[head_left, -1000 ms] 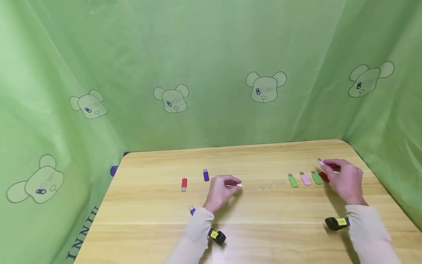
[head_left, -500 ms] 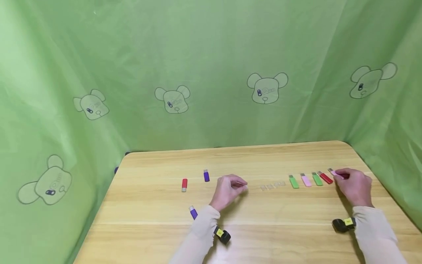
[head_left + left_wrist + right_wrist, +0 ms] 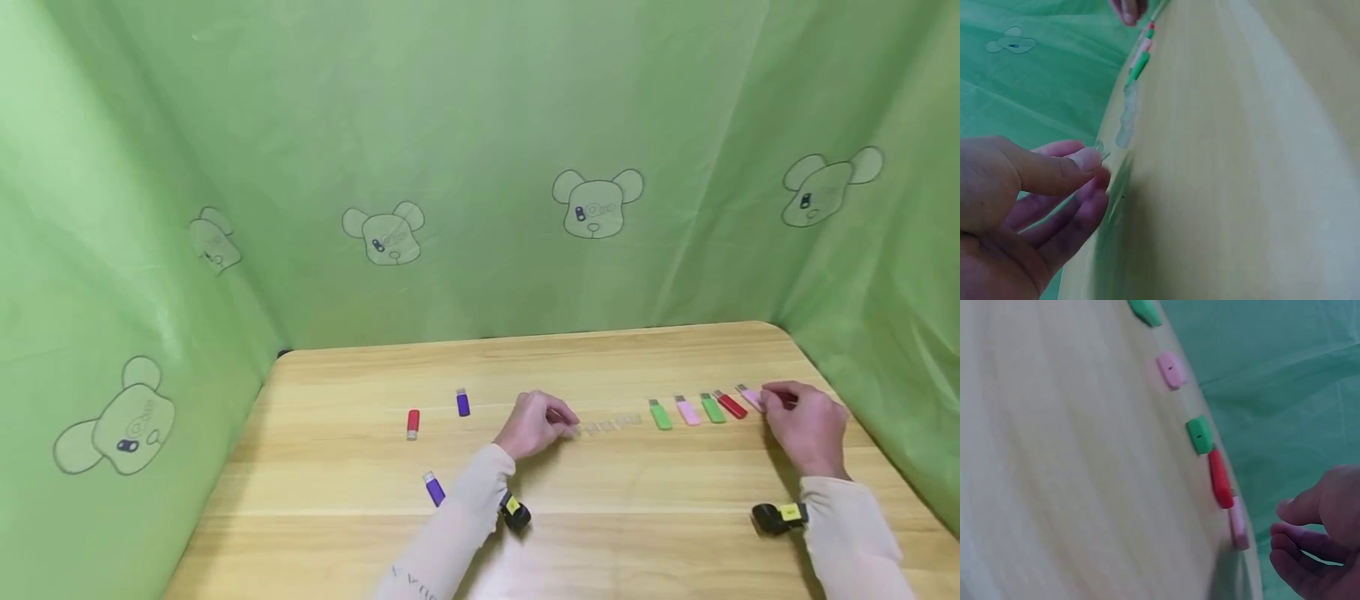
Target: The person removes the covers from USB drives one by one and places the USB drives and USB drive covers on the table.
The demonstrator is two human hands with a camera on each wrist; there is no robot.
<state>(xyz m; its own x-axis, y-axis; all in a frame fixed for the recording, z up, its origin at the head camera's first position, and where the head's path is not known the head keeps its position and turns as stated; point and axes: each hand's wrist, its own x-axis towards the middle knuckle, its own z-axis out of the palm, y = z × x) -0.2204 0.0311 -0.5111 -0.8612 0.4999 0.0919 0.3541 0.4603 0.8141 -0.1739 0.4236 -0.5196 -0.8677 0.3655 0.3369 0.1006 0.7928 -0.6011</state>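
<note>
Head view: both forearms (image 3: 453, 521) reach forward over the table (image 3: 300, 525), the left hand (image 3: 531, 425) pinching a small clear piece (image 3: 1099, 147) between its fingers at the left end of the clear row (image 3: 607, 426), the right hand (image 3: 806, 425) just beside the last pink stick (image 3: 751, 397). Right wrist view resolves what the head view overlaps: right fingers loosely bent, holding nothing, apart from that stick, which lies next to the red stick (image 3: 731, 405). Versus half a second ago, the right fingers have released the pink stick and the left hand has come nearer the clear row; green curtain (image 3: 465, 108) behind.
</note>
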